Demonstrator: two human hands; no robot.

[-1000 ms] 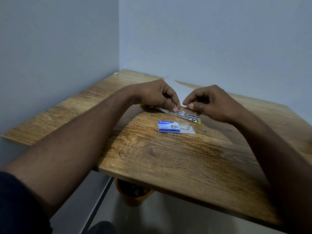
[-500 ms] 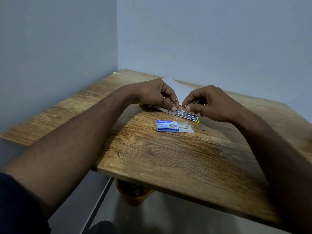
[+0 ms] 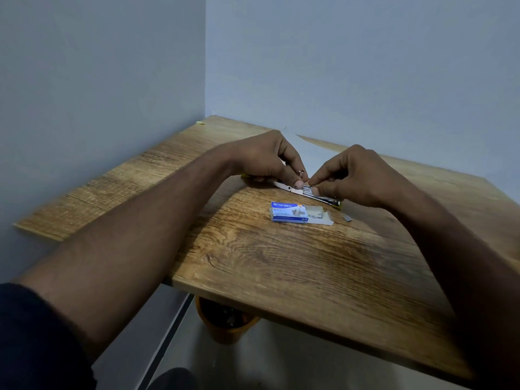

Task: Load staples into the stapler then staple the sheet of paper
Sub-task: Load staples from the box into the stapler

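Your right hand [image 3: 357,175] has a narrow pinch grip, thumb and forefinger closed over something tiny above the open stapler [image 3: 309,191]; presumably a strip of staples, though it is too small to tell. Your left hand [image 3: 267,161] pinches down on the stapler's metal channel at its 9 o'clock end, pinning it flat to the desk [image 3: 281,271]. The stapler lies opened out between both hands, running from 10 o'clock to 4 o'clock, with the sheet of paper [image 3: 309,150] just beyond it at 12 o'clock. The staple box [image 3: 292,212] sits near it at 6 o'clock, tray slid out, and a loose staple piece [image 3: 347,219] lies just beside the box at 3 o'clock. A staple strip is likely light, stiff but brittle, and snaps if bent, so hold it by its long sides and lay it legs-down into the channel. The steel rail is likely slick; keep your left fingertips pressing near the hinge.
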